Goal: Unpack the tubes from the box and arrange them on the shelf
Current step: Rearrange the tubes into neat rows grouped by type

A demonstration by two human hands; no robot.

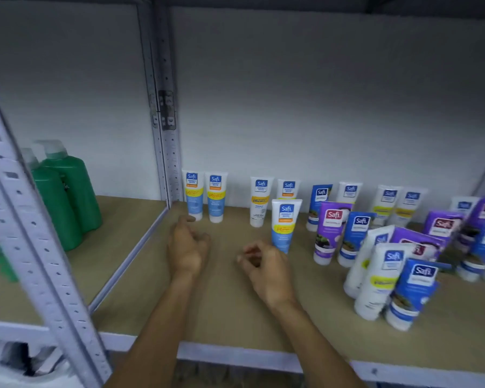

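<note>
**Both hands empty over the shelf**

Our left hand and right hand hover above the shelf, fingers loosely curled, grasping nothing. The tubes stand along its back and crowd together at the right. Green bottles stand in the bay to the left.

"Safi" is printed on the tubes, one purple tube included.
</note>
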